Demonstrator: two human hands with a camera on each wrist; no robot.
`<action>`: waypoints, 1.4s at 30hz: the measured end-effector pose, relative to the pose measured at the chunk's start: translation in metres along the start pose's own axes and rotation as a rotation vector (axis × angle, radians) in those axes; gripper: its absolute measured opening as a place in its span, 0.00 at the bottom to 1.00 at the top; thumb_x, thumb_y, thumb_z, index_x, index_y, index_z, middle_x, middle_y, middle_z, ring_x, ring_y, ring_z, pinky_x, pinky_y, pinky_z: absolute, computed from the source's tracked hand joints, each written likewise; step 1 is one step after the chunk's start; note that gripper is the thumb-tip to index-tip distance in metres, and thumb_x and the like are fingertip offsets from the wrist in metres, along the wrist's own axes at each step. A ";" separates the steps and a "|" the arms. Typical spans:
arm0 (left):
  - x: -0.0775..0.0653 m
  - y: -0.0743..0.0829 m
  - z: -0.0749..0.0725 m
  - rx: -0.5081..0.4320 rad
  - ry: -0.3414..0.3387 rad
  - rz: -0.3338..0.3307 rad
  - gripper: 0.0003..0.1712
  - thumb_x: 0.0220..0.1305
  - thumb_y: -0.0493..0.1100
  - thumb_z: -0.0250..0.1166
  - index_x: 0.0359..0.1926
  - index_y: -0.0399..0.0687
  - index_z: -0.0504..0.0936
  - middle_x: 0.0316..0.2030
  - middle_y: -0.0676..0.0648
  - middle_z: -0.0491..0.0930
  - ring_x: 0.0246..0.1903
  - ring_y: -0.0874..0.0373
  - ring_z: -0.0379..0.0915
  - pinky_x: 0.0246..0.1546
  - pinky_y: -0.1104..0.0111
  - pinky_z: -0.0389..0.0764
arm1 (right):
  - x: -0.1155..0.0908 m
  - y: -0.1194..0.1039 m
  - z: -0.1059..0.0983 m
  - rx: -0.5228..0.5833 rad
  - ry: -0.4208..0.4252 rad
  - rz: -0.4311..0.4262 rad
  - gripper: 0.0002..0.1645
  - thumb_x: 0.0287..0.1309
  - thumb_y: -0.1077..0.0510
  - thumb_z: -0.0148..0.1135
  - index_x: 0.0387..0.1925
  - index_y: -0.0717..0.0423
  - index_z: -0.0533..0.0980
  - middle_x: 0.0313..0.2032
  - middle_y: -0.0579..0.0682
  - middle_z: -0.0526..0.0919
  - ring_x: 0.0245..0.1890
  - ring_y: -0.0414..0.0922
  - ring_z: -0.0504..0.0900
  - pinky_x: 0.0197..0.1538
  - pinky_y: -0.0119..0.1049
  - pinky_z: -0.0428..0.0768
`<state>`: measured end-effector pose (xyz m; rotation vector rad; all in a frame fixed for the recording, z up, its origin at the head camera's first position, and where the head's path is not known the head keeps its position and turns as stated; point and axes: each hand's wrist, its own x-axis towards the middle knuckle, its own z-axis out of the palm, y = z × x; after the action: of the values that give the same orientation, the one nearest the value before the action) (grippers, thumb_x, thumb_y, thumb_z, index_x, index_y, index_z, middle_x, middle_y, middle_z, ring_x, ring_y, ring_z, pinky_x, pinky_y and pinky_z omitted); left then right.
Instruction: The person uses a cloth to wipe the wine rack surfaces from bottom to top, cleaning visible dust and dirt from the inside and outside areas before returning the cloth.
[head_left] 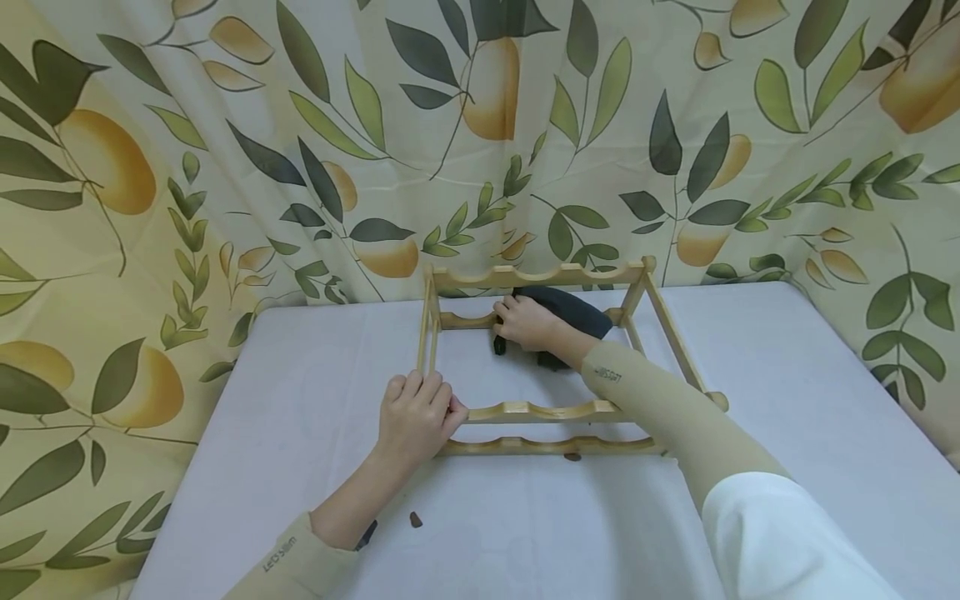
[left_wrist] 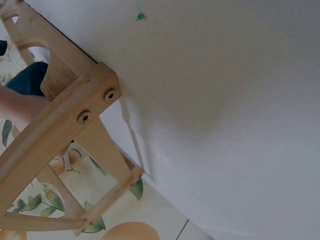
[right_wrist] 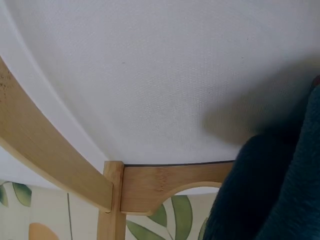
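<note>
A light wooden rack [head_left: 536, 412] with scalloped rails stands on the white-covered table. My left hand [head_left: 418, 418] grips its near left corner, fingers curled over the wood. Reaching over the front rails, my right hand [head_left: 527, 323] holds a dark teal plush cloth [head_left: 573, 312] at the rack's far rails. Part of that cloth hangs below the hand, and the right wrist view shows its thick folds [right_wrist: 285, 180] beside a scalloped rail [right_wrist: 165, 182]. Screw heads dot the rack's end piece [left_wrist: 60, 122] in the left wrist view.
Small brown bits lie on the table, one [head_left: 416, 519] near the left forearm and another [head_left: 573, 457] by the front rail. A dark object [head_left: 367, 535] shows partly behind the left sleeve. Behind the table hangs a fruit-and-leaf patterned curtain [head_left: 420, 200]. A green speck [left_wrist: 140, 16] marks the white cover.
</note>
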<state>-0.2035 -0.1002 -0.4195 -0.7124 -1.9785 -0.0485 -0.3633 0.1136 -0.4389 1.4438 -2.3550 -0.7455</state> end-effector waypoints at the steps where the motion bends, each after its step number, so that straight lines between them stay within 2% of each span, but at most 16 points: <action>1: 0.000 0.000 0.000 -0.002 -0.002 0.000 0.17 0.53 0.40 0.46 0.10 0.45 0.70 0.14 0.51 0.64 0.18 0.57 0.57 0.28 0.67 0.58 | 0.000 0.000 0.000 -0.003 0.027 -0.019 0.10 0.51 0.58 0.64 0.39 0.51 0.79 0.39 0.56 0.73 0.35 0.49 0.73 0.34 0.37 0.75; 4: 0.000 0.000 0.000 -0.003 -0.007 0.000 0.18 0.53 0.40 0.45 0.10 0.45 0.70 0.14 0.51 0.64 0.18 0.57 0.57 0.28 0.66 0.58 | 0.001 -0.002 0.001 -0.003 0.120 -0.070 0.09 0.55 0.59 0.61 0.40 0.50 0.78 0.40 0.56 0.73 0.35 0.48 0.72 0.33 0.37 0.73; 7: 0.000 0.001 0.000 -0.002 -0.012 -0.002 0.18 0.53 0.40 0.45 0.10 0.45 0.70 0.14 0.51 0.64 0.18 0.57 0.57 0.28 0.66 0.58 | 0.003 -0.004 0.001 0.000 0.152 -0.077 0.08 0.57 0.59 0.59 0.40 0.50 0.78 0.41 0.55 0.73 0.36 0.48 0.71 0.35 0.37 0.72; 15: -0.001 0.000 -0.001 0.007 -0.011 -0.010 0.17 0.53 0.40 0.45 0.10 0.45 0.70 0.14 0.51 0.63 0.18 0.57 0.57 0.28 0.66 0.57 | 0.003 -0.006 -0.001 -0.019 0.043 0.037 0.11 0.58 0.60 0.57 0.42 0.49 0.80 0.45 0.59 0.71 0.44 0.52 0.72 0.43 0.39 0.75; 20: -0.001 0.001 0.000 0.009 0.000 -0.005 0.17 0.52 0.40 0.46 0.10 0.45 0.68 0.14 0.51 0.62 0.18 0.57 0.57 0.28 0.67 0.57 | 0.002 -0.006 -0.001 -0.006 -0.028 0.097 0.07 0.59 0.58 0.57 0.35 0.51 0.81 0.40 0.59 0.73 0.39 0.52 0.75 0.39 0.39 0.76; 24: -0.001 0.001 0.000 0.004 -0.003 -0.004 0.17 0.53 0.40 0.46 0.10 0.45 0.68 0.14 0.51 0.62 0.18 0.57 0.56 0.28 0.67 0.57 | 0.000 -0.005 0.000 -0.028 -0.057 0.103 0.06 0.54 0.54 0.61 0.29 0.51 0.81 0.37 0.57 0.73 0.35 0.50 0.74 0.35 0.38 0.76; 26: -0.001 0.001 0.000 0.002 -0.006 -0.002 0.17 0.53 0.40 0.46 0.10 0.45 0.68 0.14 0.51 0.61 0.18 0.57 0.56 0.28 0.67 0.57 | -0.001 -0.004 0.000 -0.049 -0.043 0.073 0.06 0.50 0.54 0.64 0.30 0.52 0.81 0.37 0.56 0.73 0.34 0.49 0.74 0.35 0.38 0.75; 29: -0.001 0.002 0.001 0.000 -0.009 0.001 0.17 0.53 0.40 0.46 0.10 0.45 0.68 0.14 0.51 0.61 0.18 0.57 0.56 0.27 0.67 0.57 | -0.002 -0.004 0.001 -0.071 0.020 0.001 0.11 0.48 0.53 0.66 0.35 0.52 0.80 0.39 0.56 0.72 0.35 0.49 0.72 0.36 0.38 0.74; 33: -0.002 0.002 0.001 -0.001 -0.014 0.000 0.17 0.53 0.40 0.46 0.10 0.45 0.69 0.14 0.51 0.62 0.18 0.57 0.56 0.28 0.66 0.57 | 0.000 -0.005 0.002 -0.069 0.160 -0.085 0.09 0.53 0.56 0.63 0.38 0.50 0.79 0.40 0.54 0.72 0.36 0.48 0.71 0.36 0.37 0.72; 36: -0.002 0.002 0.001 0.002 -0.023 -0.002 0.17 0.54 0.40 0.46 0.11 0.45 0.70 0.15 0.51 0.62 0.18 0.57 0.56 0.28 0.66 0.58 | 0.001 -0.006 0.003 -0.076 0.211 -0.100 0.07 0.56 0.59 0.59 0.38 0.49 0.79 0.41 0.54 0.71 0.37 0.48 0.70 0.36 0.37 0.71; 38: -0.002 0.001 0.001 0.001 -0.022 -0.004 0.17 0.54 0.40 0.46 0.11 0.45 0.70 0.15 0.51 0.62 0.18 0.57 0.57 0.28 0.66 0.58 | 0.002 -0.007 0.003 -0.075 0.199 -0.082 0.08 0.56 0.59 0.59 0.39 0.49 0.79 0.41 0.54 0.71 0.37 0.48 0.70 0.37 0.37 0.71; 42: -0.002 0.001 0.000 0.001 -0.025 -0.010 0.17 0.54 0.40 0.45 0.11 0.45 0.70 0.15 0.51 0.62 0.19 0.57 0.57 0.28 0.66 0.57 | 0.003 -0.007 0.001 -0.064 0.110 -0.004 0.09 0.58 0.60 0.57 0.40 0.49 0.79 0.42 0.56 0.71 0.39 0.49 0.71 0.39 0.38 0.72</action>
<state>-0.2022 -0.1002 -0.4212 -0.7059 -2.0057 -0.0444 -0.3600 0.1090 -0.4435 1.4257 -2.2274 -0.7166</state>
